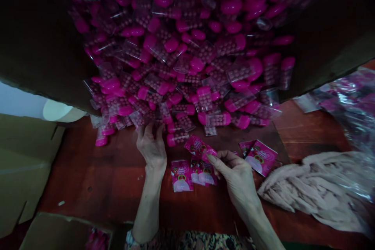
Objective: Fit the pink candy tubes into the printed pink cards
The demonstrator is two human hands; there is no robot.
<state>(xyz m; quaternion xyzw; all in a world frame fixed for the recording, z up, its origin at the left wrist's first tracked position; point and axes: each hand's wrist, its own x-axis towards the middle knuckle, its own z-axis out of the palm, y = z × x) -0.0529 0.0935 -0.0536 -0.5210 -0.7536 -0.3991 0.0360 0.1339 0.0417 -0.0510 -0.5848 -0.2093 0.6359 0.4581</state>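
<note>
Honestly, the touchy bit looks like that heap of pink-capped tubes — they're piled loose, so a tug at the front edge could send a few rolling down onto the loose packets. The left hand is right at that edge, fingers curled and a little apart; it's pretty dim there, so I can't tell if they've closed on a tube. The right hand pinches a pink packet between thumb and fingers, right by the loose ones, and something that thin could slip if the grip's sloppy. As for room, dark walls hem the heap in on both sides, a second bunch of packets sits just right of the right hand, and a crumpled cloth lies near that forearm — the roomiest stretch of surface is left of the left forearm, out to the cardboard.
</note>
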